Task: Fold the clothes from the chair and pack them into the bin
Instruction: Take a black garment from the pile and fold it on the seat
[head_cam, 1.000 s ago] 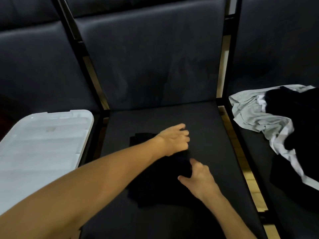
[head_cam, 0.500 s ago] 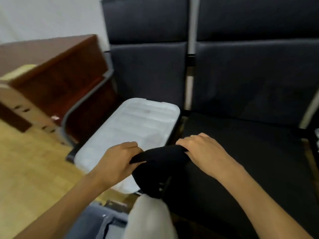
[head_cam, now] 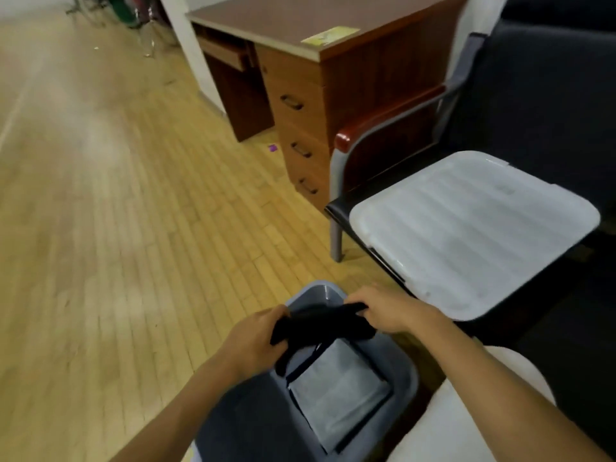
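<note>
A folded black garment [head_cam: 320, 325] hangs between both hands just above the blue-grey bin [head_cam: 405, 375] on the floor. My left hand [head_cam: 256, 338] grips its left end and my right hand [head_cam: 390, 310] grips its right end. Inside the bin lies a folded grey garment [head_cam: 340, 388] with dark clothing beside it. The chair with the unfolded clothes is out of view.
The bin's white lid [head_cam: 473, 228] rests on the seat of a dark chair [head_cam: 540, 105] at the right. A wooden desk with drawers [head_cam: 300, 95] stands behind it. Wooden floor [head_cam: 116, 228] stretches to the left. My light-coloured trouser leg [head_cam: 450, 421] is at lower right.
Both hands lifted the black garment off the chair seat and carried it left, from beside the lid to above the open bin. The view swung left and down toward the floor.
</note>
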